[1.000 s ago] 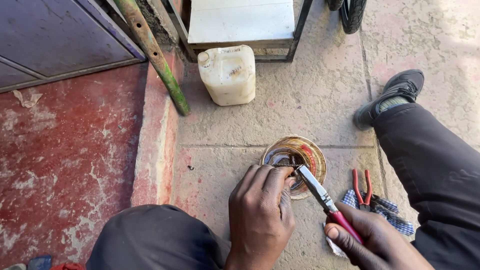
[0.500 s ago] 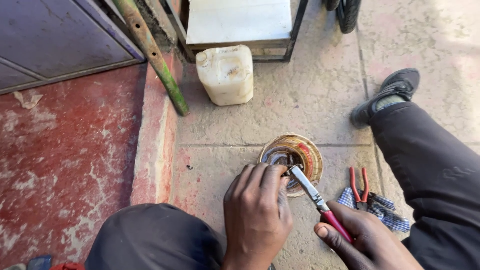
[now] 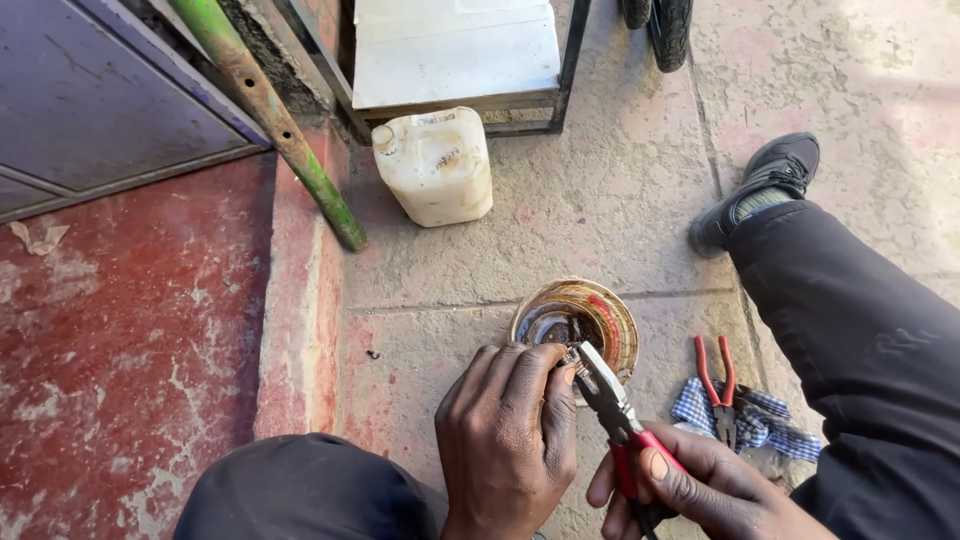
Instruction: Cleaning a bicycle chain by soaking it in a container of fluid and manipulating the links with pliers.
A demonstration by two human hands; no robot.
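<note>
Both hands busy, right hand (image 3: 690, 490) grip closed on pliers (image 3: 612, 405) (red handles), left hand (image 3: 510, 430) pinching

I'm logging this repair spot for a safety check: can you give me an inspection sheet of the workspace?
Surface: stained concrete paving, red painted step at left.
Job's things: round dirty metal bowl; red-handled combination pliers, tip over the bowl.
Clutter: second red-handled pliers on blue checked cloth; cream plastic jerrycan.
Hands: left hand fingers pinch something small at the plier tip; right hand grips the plier handles.
Cables: nothing seen.
Surroundings: green metal pole, white-topped stand, tyre.
</note>
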